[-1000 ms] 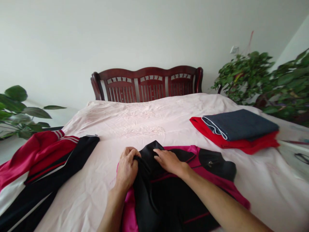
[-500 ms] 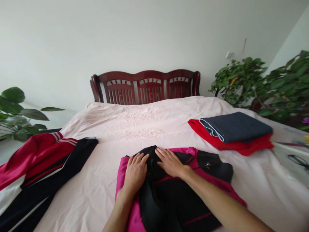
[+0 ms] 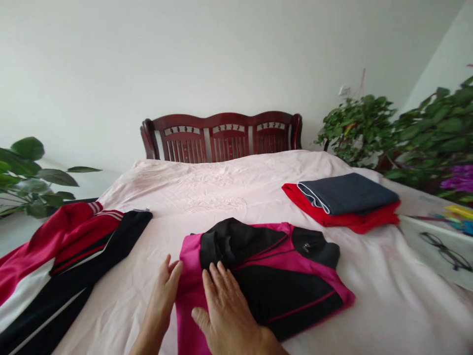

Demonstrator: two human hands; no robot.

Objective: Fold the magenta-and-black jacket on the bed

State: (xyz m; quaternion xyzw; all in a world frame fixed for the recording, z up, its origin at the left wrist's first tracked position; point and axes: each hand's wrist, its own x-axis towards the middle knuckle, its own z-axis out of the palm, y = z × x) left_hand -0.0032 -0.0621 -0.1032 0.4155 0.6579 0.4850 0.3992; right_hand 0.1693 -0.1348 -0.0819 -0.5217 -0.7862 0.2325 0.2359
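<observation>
A black and magenta jacket (image 3: 288, 291) lies partly folded on the bed, its left side doubled over and its black collar bunched at the top. My right hand (image 3: 225, 305) is over the jacket's left part, fingers stretched out and thumb apart, holding nothing. Beside the jacket's magenta left edge is my left hand (image 3: 164, 288), turned on its side with the fingers extended; whether it touches the cloth I cannot tell.
Pale pink bedding (image 3: 192, 192) covers the bed. Red, white and black sportswear (image 3: 74, 261) lies at left. A folded navy garment (image 3: 351, 192) rests on red cloth (image 3: 360, 223) at right. Near the right edge are eyeglasses (image 3: 445, 251) and leafy plants (image 3: 362, 128).
Both hands have drawn back toward me from the jacket's collar; the left has left the cloth's top for its left edge. The view has shifted slightly.
</observation>
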